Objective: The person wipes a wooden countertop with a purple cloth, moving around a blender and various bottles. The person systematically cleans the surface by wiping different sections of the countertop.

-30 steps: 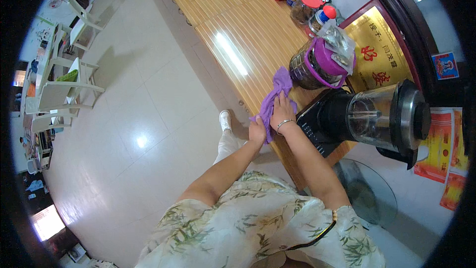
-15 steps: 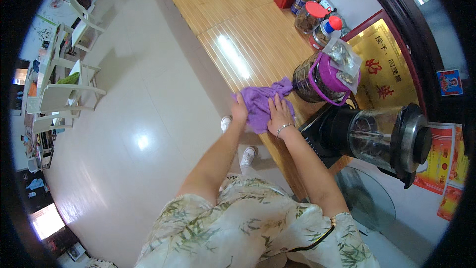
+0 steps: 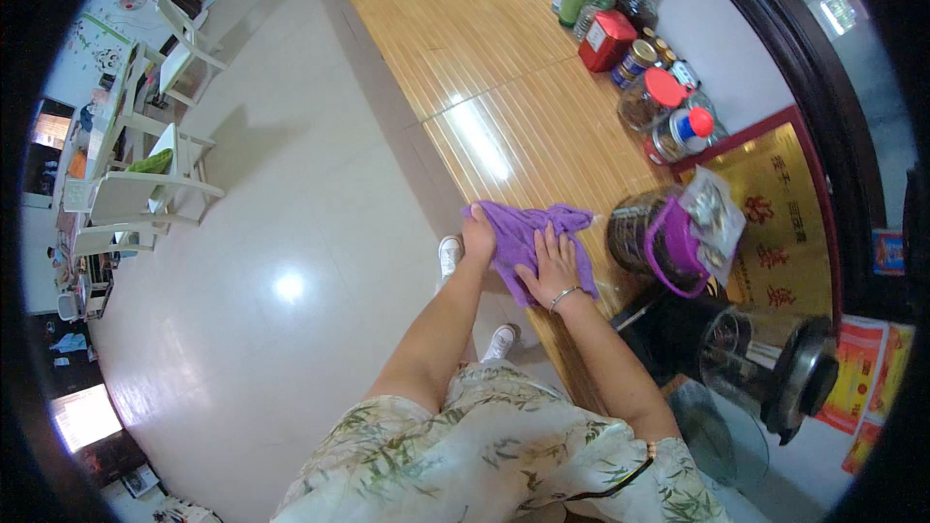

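A purple cloth [image 3: 513, 225] lies spread and wrinkled over the front edge of the wooden counter [image 3: 484, 68]. At its left corner, by the counter's edge, my left hand [image 3: 477, 238] is closed on the fabric. My right hand [image 3: 552, 273] rests flat on top of the cloth, fingers spread, with a bracelet at the wrist. Just right of the cloth stands a dark see-through jar with a purple lid and handle [image 3: 675, 254]. A clear packet [image 3: 714, 218] lies on that lid.
A black blender with a clear jug [image 3: 746, 349] stands at the counter's near right end. Along the wall are a red tin [image 3: 607, 41], a red-lidded jar [image 3: 651, 99], several bottles and a gold plaque [image 3: 783, 223]. White chairs [image 3: 145, 196] stand across the tiled floor at left.
The view has shifted, so more of the counter's far end shows. The cloth's far right corner has changed shape under my hands, which stay on it.
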Demonstrator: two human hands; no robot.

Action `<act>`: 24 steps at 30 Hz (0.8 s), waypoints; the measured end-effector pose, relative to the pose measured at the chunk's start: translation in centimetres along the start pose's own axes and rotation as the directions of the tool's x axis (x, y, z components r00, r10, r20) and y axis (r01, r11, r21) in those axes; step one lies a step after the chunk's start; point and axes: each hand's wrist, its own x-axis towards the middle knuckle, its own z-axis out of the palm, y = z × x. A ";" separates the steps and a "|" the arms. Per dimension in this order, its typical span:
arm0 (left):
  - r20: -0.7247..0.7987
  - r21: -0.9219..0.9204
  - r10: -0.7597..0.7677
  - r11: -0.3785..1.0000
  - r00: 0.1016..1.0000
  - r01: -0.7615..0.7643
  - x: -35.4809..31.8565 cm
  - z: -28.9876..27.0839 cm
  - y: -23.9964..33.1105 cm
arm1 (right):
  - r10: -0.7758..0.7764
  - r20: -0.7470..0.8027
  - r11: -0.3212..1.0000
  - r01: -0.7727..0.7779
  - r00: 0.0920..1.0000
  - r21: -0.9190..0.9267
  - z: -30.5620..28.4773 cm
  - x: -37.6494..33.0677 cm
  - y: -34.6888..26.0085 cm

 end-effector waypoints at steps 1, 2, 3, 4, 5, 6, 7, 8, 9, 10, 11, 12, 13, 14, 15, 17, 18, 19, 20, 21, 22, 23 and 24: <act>-0.016 0.021 0.003 1.000 1.000 -0.003 2.3 -0.2 0.4 | -0.014 -0.011 1.000 0.014 1.000 0.004 -0.1 1.7 -0.6; -0.032 0.042 0.007 0.999 0.999 -0.006 4.7 -0.4 0.8 | -0.028 -0.022 1.000 0.028 0.999 0.009 -0.3 3.6 -1.2; -0.044 0.065 0.006 0.998 0.999 -0.003 6.7 -0.5 1.3 | -0.029 -0.021 1.000 0.029 0.999 0.010 -0.7 5.3 -1.9; -0.066 0.066 0.014 0.998 0.998 -0.009 8.7 -0.7 1.8 | -0.029 -0.021 1.000 0.029 0.999 0.011 -1.1 7.1 -2.6; -0.088 0.067 0.022 0.998 0.996 -0.016 10.7 -0.8 2.3 | -0.029 -0.021 0.999 0.030 0.999 0.012 -1.6 9.1 -3.4; -0.107 0.068 0.025 0.998 0.994 -0.018 12.5 -0.8 2.7 | -0.031 -0.013 1.000 0.031 0.999 0.005 -2.1 10.9 -4.0; -0.052 0.057 -0.015 0.998 0.999 0.018 13.7 -1.0 4.3 | -0.020 -0.004 1.000 0.020 1.000 -0.004 -2.6 12.5 -4.2; 0.005 0.048 -0.055 0.997 0.998 0.055 15.2 -1.5 6.0 | -0.007 0.004 1.000 0.008 1.000 -0.012 -3.2 14.1 -4.5; 0.050 0.039 -0.089 0.995 0.995 0.087 16.3 -2.4 7.0 | -0.005 0.018 1.000 0.005 1.000 0.001 -4.2 15.6 -5.2; 0.070 -0.023 -0.073 0.997 0.995 0.074 17.2 -2.6 5.9 | -0.006 0.033 1.000 0.005 0.999 0.022 -4.7 16.5 -5.6; 0.088 -0.085 -0.054 0.994 0.995 0.062 17.8 -2.7 4.0 | -0.006 0.046 0.999 0.004 0.999 0.042 -5.0 17.1 -5.9; 0.109 -0.148 -0.034 0.988 0.993 0.050 17.8 -2.6 2.7 | -0.002 0.058 0.998 -0.002 0.998 0.061 -5.2 17.7 -5.9; 0.197 -0.098 0.005 0.995 0.980 0.015 13.9 -3.3 4.8 | 0.003 0.057 0.998 -0.006 0.998 0.055 -5.1 17.2 -4.6; 0.172 -0.100 -0.006 0.995 0.985 0.023 11.8 -3.3 2.8 | -0.007 0.053 0.999 0.005 0.999 0.046 -5.0 16.6 -4.5; 0.150 -0.102 -0.017 0.994 0.989 0.033 10.1 -2.8 0.9 | -0.013 0.050 0.999 0.011 0.999 0.037 -4.4 16.0 -4.0; 0.199 -0.039 -0.138 0.988 0.970 0.149 7.9 -2.5 1.1 | -0.012 0.029 1.000 0.012 1.000 0.007 -3.7 14.3 -3.2; 0.193 0.017 -0.174 0.985 0.966 0.174 8.1 -2.4 1.5 | 0.010 0.047 1.000 -0.009 0.999 -0.005 -3.8 14.3 -3.6; 0.185 0.073 -0.210 0.977 0.960 0.199 8.4 -2.4 2.0 | 0.030 0.066 0.999 -0.029 0.997 -0.017 -4.1 14.4 -4.1; 0.174 0.127 -0.246 0.966 0.953 0.226 8.6 -2.3 2.4 | 0.049 0.086 0.998 -0.047 0.995 -0.031 -4.2 14.5 -4.5; 0.119 0.084 -0.222 0.973 0.968 0.213 9.1 -1.8 2.4 | 0.059 0.077 0.997 -0.055 0.995 -0.051 -4.2 14.9 -4.8; 0.062 0.041 -0.201 0.979 0.978 0.198 9.4 -1.1 2.4 | 0.067 0.067 0.996 -0.063 0.995 -0.071 -4.0 15.3 -5.1; 0.002 -0.001 -0.182 0.983 0.983 0.182 9.9 -0.6 2.3 | 0.075 0.059 0.993 -0.069 0.995 -0.091 -3.9 15.7 -5.4; -0.017 -0.018 -0.162 0.987 0.987 0.162 10.5 -0.5 2.5 | 0.068 0.048 0.995 -0.065 0.997 -0.070 -3.9 16.1 -5.7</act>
